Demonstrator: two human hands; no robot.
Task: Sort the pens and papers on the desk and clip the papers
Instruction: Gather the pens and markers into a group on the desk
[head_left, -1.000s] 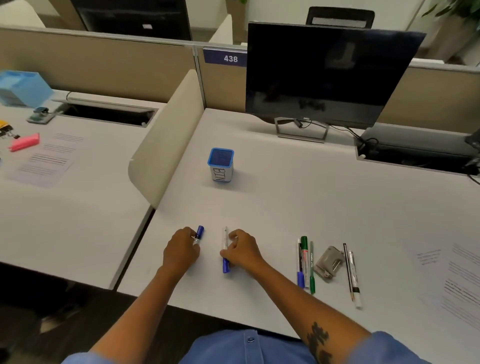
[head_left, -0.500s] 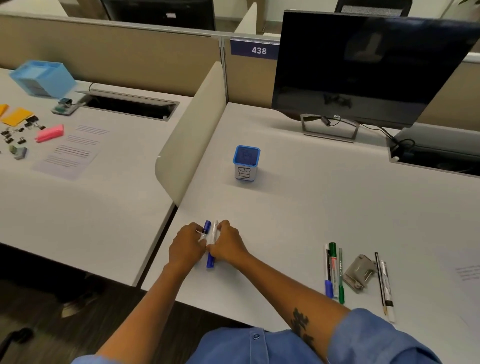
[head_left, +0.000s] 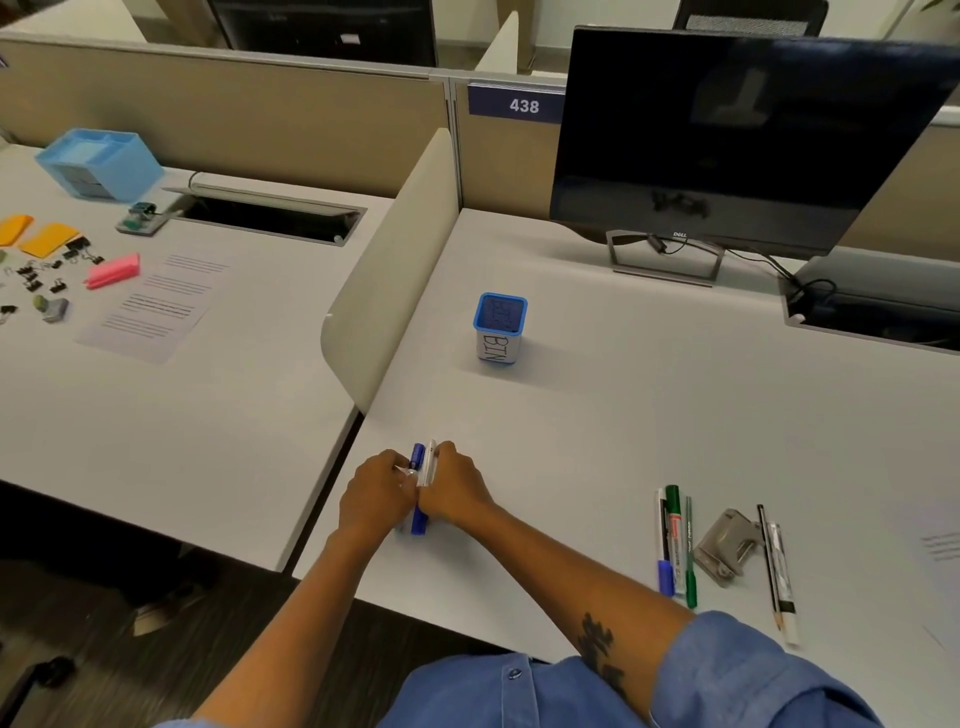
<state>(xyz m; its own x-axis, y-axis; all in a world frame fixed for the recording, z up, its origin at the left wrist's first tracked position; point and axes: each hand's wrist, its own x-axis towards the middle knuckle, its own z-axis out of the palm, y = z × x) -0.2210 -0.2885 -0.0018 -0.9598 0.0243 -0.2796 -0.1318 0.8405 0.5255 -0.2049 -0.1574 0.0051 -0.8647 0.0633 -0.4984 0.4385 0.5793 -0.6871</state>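
Note:
Near the desk's front left edge, my left hand (head_left: 375, 491) and my right hand (head_left: 456, 487) press together around two pens. The left one grips a blue-capped pen (head_left: 417, 457). The right one holds a white pen (head_left: 429, 462) whose blue end (head_left: 418, 524) pokes out below. A blue mesh pen cup (head_left: 500, 328) labelled BIN stands behind them, empty as far as I can see. To the right lie a row of pens and markers (head_left: 675, 543), a metal clip (head_left: 726, 545), and a pencil with a white pen (head_left: 774, 566). A printed sheet (head_left: 943, 545) shows at the right edge.
A dark monitor (head_left: 737, 140) on a stand fills the back right, with cables and a cable slot (head_left: 872, 317). A beige divider (head_left: 395, 270) separates the neighbouring desk, which carries a printed page (head_left: 156, 306), binder clips (head_left: 47, 270), a pink eraser (head_left: 113, 270) and a blue organiser (head_left: 98, 163).
My two hands, a pen's width apart a second ago, have come together so both pens now lie side by side between them. The camera has turned left.

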